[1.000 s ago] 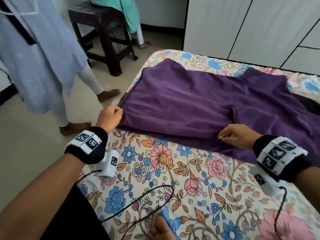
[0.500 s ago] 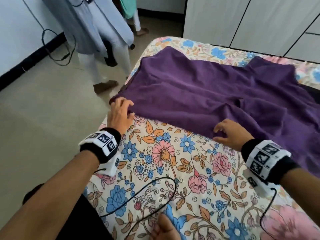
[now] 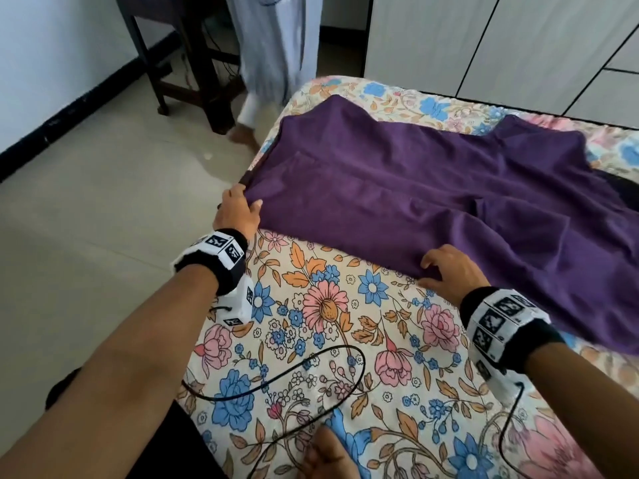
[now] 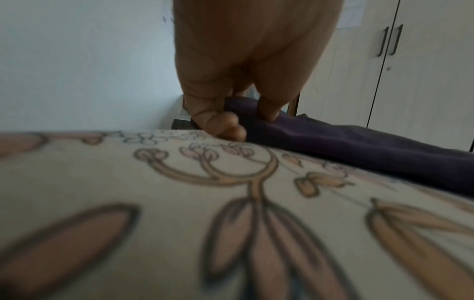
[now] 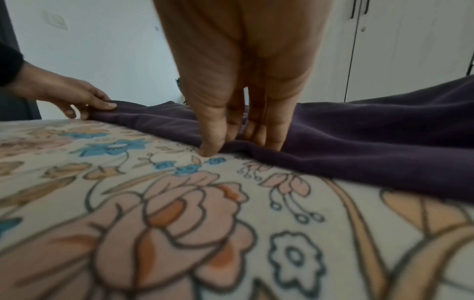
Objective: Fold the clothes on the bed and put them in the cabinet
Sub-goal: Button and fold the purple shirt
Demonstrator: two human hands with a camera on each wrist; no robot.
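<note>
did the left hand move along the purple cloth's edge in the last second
Yes. The left hand slid away from the person along the bed's side, and now pinches the purple cloth at its corner rather than lower on the near hem.

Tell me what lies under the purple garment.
The purple garment lies spread on the floral bedsheet, which shows around its near and far edges. A dark item pokes out at its right side. Anything else beneath is covered.

A purple garment (image 3: 415, 209) lies spread flat on the floral bed (image 3: 328, 323), mildly creased, its left corner at the mattress edge. White cabinet (image 3: 484, 46) doors stand closed beyond the bed.
</note>
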